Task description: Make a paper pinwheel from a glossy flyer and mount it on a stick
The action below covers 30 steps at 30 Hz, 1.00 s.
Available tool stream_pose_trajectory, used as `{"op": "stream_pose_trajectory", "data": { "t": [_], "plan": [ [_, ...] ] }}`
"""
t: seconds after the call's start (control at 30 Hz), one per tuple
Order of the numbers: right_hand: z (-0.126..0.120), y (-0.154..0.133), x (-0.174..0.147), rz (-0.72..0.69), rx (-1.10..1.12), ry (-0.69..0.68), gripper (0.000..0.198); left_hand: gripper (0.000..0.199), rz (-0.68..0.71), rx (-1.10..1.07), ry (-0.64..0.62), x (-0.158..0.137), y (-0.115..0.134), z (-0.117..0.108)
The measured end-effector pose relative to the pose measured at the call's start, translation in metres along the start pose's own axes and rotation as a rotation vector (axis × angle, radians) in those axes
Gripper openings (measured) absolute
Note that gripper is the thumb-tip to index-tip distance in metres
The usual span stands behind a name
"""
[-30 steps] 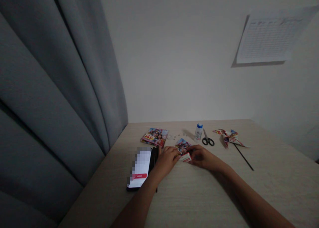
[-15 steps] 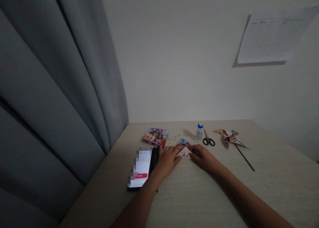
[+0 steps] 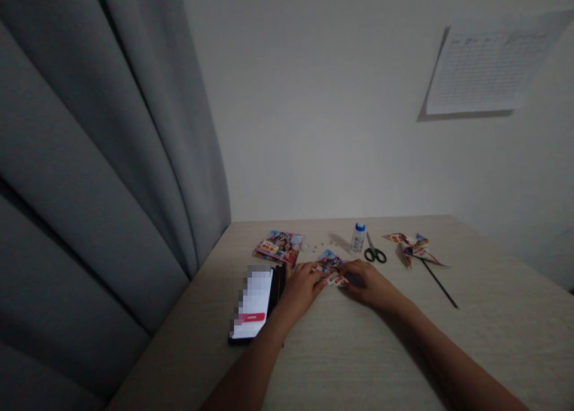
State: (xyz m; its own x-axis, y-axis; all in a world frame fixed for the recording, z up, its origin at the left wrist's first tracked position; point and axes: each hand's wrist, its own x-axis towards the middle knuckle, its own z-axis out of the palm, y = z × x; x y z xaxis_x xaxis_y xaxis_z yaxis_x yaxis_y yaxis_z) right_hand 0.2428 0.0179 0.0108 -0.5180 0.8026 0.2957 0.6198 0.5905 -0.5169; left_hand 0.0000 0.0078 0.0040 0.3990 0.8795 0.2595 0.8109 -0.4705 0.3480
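On the light wooden table (image 3: 341,351), a little to the right of the lower centre of the frame, lies a small printed paper (image 3: 330,260). Its far part shows a colourful picture, and its near part, between the two hands, shows white with red print. The left hand (image 3: 304,284) lies at the left side of this paper, with the fingers stretched over its edge and the thumb near its lower border. The right hand (image 3: 364,280) touches the right side with bent fingers. Whether either hand pinches the paper or only presses it, I cannot tell, because the fingers cover the contact.

Left of the left hand, in the lower middle of the frame, there is a smartphone (image 3: 253,306) with a lit screen, partly blurred. Dark thin strips (image 3: 277,282) lie just beside it, partly behind the left hand. Above the phone is a small pile of printed leaflets (image 3: 280,246). Tiny pale pieces (image 3: 322,244) are scattered to its right. Farther right a bottle with a blue cap (image 3: 357,241) stands upright, and near it lie scissors (image 3: 375,254) with dark handles. At right of these rests a paper pinwheel (image 3: 410,250) on a black stick (image 3: 440,285).
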Motion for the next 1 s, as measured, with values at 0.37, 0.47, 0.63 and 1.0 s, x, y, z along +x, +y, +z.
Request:
{"op": "stream_pose_trajectory", "data": {
  "t": [0.37,0.47,0.63,1.0],
  "plan": [
    [0.007,0.004,0.003,-0.028,-0.002,0.032,0.023,0.036,0.025,-0.019,0.052,0.001,0.0,0.0],
    [0.011,0.007,0.002,-0.023,-0.001,0.065,0.024,0.03,0.021,0.0,0.04,0.001,0.002,-0.001],
    [0.015,0.009,0.002,-0.023,-0.016,0.083,0.026,0.024,0.045,0.013,0.049,-0.001,0.003,-0.002],
    [0.01,0.005,0.0,0.004,-0.035,0.067,0.034,0.031,0.0,0.032,0.018,-0.002,0.001,0.003]
  ]
}}
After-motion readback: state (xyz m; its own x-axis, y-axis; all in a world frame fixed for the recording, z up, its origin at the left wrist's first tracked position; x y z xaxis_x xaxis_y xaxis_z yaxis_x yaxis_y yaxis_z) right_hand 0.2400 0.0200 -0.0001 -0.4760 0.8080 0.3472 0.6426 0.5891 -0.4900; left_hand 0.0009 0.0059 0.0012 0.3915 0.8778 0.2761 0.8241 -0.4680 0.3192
